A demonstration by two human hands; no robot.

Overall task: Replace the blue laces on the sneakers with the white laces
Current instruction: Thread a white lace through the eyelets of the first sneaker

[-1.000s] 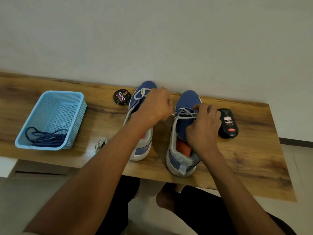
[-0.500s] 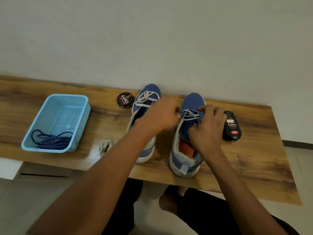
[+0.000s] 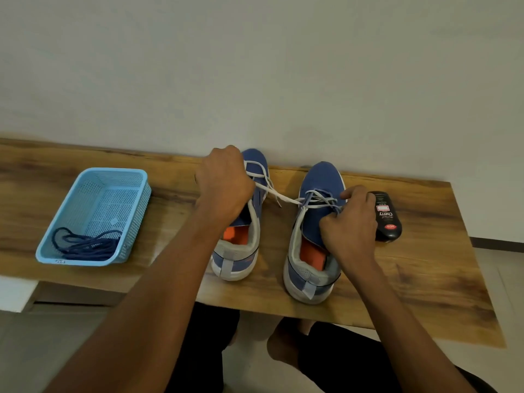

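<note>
Left hand (image 3: 225, 184) fisted on white lace (image 3: 286, 198), drawing it taut leftward from right sneaker (image 3: 313, 231). Right hand (image 3: 350, 225) pinches lace crossings over tongue. Lace light, limp, likely slick; best held near stiff tip. Left sneaker (image 3: 241, 222) already white-laced. Blue laces (image 3: 85, 245) heaped in basket (image 3: 136, 211) on surface (image 3: 425, 268).

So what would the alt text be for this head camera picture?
A person's left hand pulls a white lace out sideways from the right sneaker, which the right hand steadies. Blue laces lie in a blue basket.
</note>
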